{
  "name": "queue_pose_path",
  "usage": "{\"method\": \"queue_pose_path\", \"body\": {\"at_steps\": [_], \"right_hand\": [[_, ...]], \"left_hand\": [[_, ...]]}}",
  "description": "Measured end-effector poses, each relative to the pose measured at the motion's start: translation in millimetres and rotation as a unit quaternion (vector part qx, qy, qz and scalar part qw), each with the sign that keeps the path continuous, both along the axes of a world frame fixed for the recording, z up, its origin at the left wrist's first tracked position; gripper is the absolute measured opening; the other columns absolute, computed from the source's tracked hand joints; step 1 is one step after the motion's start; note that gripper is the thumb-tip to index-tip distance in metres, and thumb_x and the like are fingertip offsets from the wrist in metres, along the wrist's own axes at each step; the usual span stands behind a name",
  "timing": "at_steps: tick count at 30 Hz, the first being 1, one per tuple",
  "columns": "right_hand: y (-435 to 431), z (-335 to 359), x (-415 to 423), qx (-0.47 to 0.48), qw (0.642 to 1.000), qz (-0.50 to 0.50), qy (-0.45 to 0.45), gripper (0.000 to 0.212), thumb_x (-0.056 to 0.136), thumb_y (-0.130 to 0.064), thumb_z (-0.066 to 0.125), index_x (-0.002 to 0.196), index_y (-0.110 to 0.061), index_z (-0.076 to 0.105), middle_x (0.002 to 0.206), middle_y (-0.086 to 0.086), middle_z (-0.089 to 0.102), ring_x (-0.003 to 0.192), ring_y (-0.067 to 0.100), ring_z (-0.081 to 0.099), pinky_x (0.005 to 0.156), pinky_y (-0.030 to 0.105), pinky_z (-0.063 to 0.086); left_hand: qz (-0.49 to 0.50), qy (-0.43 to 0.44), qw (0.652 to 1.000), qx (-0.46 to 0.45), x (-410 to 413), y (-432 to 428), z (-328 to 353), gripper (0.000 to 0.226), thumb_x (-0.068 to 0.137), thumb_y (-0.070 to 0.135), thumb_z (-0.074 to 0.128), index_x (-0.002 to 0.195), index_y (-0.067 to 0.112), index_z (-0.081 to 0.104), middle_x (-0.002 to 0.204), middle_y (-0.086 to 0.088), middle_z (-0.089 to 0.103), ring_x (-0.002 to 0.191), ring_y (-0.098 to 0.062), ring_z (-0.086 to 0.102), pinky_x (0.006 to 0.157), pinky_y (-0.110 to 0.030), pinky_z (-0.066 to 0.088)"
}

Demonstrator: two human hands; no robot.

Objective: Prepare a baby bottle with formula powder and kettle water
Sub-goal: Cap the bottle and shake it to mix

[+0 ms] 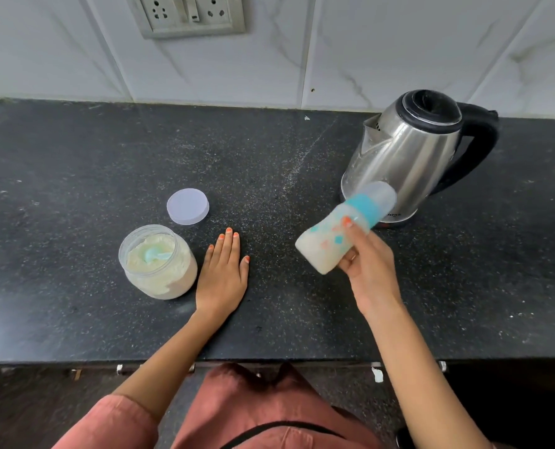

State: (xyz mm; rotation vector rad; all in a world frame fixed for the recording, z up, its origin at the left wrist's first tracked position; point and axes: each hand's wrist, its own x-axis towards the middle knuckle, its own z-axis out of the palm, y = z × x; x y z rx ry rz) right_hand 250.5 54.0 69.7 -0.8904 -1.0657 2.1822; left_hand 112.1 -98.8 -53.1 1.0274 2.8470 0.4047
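My right hand (368, 270) grips a baby bottle (331, 236) above the counter, tilted with its capped top pointing up and right toward the kettle. The bottle holds milky white liquid, has a teal collar and a clear cap, and looks motion-blurred. Behind it stands a steel kettle (409, 150) with a black lid and handle. My left hand (222, 273) lies flat, palm down, on the dark counter (75, 163), fingers together, holding nothing. Just left of it is an open clear jar of formula powder (157, 262) with a teal scoop (154, 256) resting in the powder.
The jar's pale lilac lid (188, 206) lies flat behind the jar. A tiled wall with a socket panel (187, 14) runs along the back. The counter's front edge is near my body.
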Motion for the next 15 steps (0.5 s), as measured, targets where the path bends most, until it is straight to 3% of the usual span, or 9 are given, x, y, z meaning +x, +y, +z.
{"method": "queue_pose_path", "body": {"at_steps": [2, 7, 12, 15], "right_hand": [[1, -1, -3, -0.022, 0.999, -0.042, 0.017, 0.013, 0.082, -0.015, 0.063, 0.094, -0.020, 0.063, 0.086, -0.007, 0.073, 0.082, 0.007, 0.069, 0.066, 0.024, 0.057], [-18, -10, 7, 0.078, 0.985, 0.127, -0.084, 0.022, 0.073, -0.008, 0.070, 0.091, -0.019, 0.066, 0.083, -0.005, 0.075, 0.081, 0.009, 0.070, 0.066, 0.022, 0.057], [1, -3, -1, -0.010, 0.999, -0.030, -0.011, 0.014, 0.081, -0.015, 0.064, 0.094, -0.020, 0.063, 0.094, -0.004, 0.071, 0.085, 0.008, 0.069, 0.066, 0.024, 0.057], [-11, -3, 0, 0.048, 0.997, 0.049, -0.044, 0.019, 0.079, -0.011, 0.066, 0.097, -0.017, 0.063, 0.090, -0.004, 0.071, 0.084, 0.009, 0.068, 0.069, 0.025, 0.057]], "left_hand": [[0.000, 0.002, 1.000, -0.003, 0, 0, 0, 0.054, 0.101, 0.032, 0.020, 0.148, 0.009, 0.007, 0.157, -0.004, 0.003, 0.145, -0.016, 0.001, 0.116, -0.030, -0.002], [0.001, 0.000, 1.000, -0.005, -1, 0, 0, 0.054, 0.100, 0.033, 0.019, 0.148, 0.011, 0.006, 0.157, -0.002, 0.001, 0.145, -0.014, -0.001, 0.116, -0.029, -0.004], [-0.001, -0.002, 1.000, 0.001, 1, 0, 2, 0.054, 0.101, 0.031, 0.021, 0.148, 0.010, 0.008, 0.157, -0.004, 0.003, 0.145, -0.016, 0.001, 0.116, -0.030, -0.002], [0.000, -0.002, 1.000, -0.002, 0, -1, 2, 0.054, 0.101, 0.031, 0.021, 0.148, 0.010, 0.007, 0.157, -0.004, 0.002, 0.145, -0.016, 0.000, 0.116, -0.030, -0.002]]}}
